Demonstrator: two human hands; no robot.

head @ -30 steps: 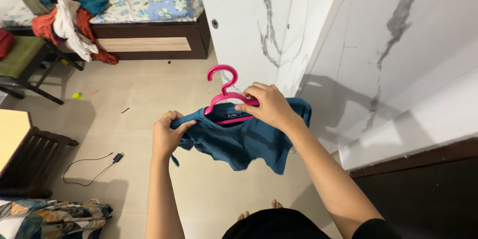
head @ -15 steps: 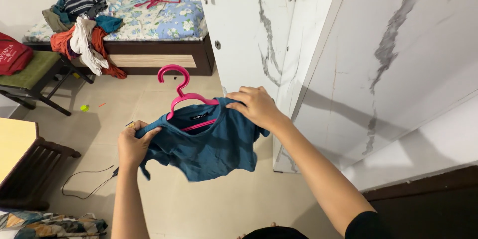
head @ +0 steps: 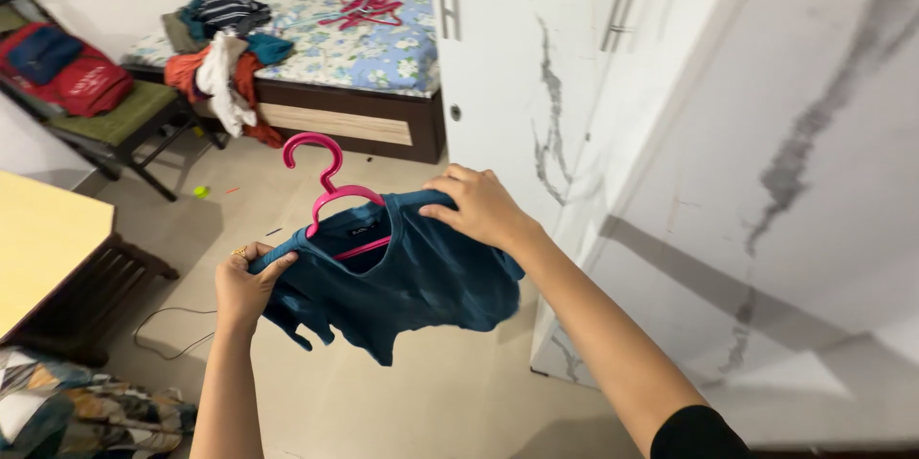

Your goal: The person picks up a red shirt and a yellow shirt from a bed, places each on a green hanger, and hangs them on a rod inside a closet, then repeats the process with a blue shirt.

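Beige floor tiles (head: 402, 402) lie below. I see my left hand (head: 244, 282) clamped on the teal shirt (head: 412, 277) at nine o'clock, my right hand (head: 479, 205) gripping its shoulder at two o'clock; pink hanger (head: 325, 186) protrudes from the collar.

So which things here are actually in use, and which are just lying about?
In use: teal top, pink hanger, left hand, right hand.
Lying about: clothes pile, spare pink hangers on the bed, red bag, floor cable.

Teal shirt (head: 412, 282) on pink hanger (head: 327, 186)
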